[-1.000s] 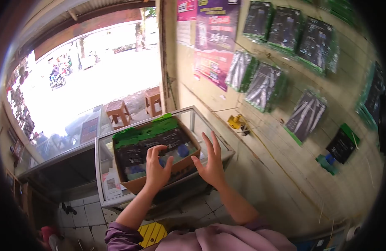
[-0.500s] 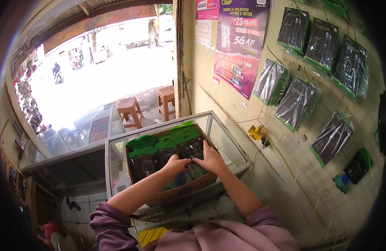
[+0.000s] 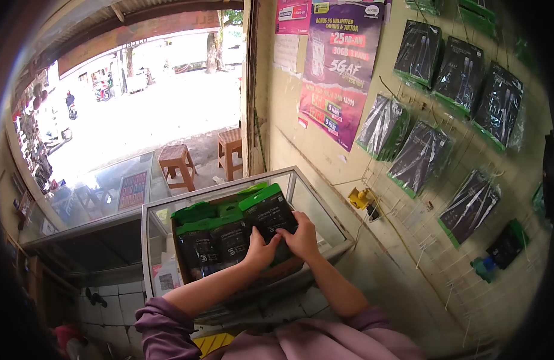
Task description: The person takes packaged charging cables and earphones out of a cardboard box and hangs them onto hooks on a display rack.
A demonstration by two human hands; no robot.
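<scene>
Black and green packet (image 3: 266,213): I'm looking in from far away, and I see it at the right end of the cardboard box (image 3: 278,272). It leans to one side. I can't tell if its bottom is out of the box. If it is stuck down there, a hard pull might rip it.

Left hand (image 3: 262,251): its thumb is on the low front of the packet. It looks like a grip, but the fingers behind are hidden from me. If that thumb slips on the shiny front, I think the packet could swing and fall.

Right hand (image 3: 301,237): it grips the packet's right side, thumb in front, fingers at the edge. Too big a squeeze might bend it, because it looks thin.

Other packets (image 3: 230,235): they stand in the box, just to the left, packed close. Their green tops are very near the held one, so one could catch and come up too.

Glass surface (image 3: 328,235): the box sits on it. Glass looks smooth to me, so a bump from the arms could make the box slide.
</scene>
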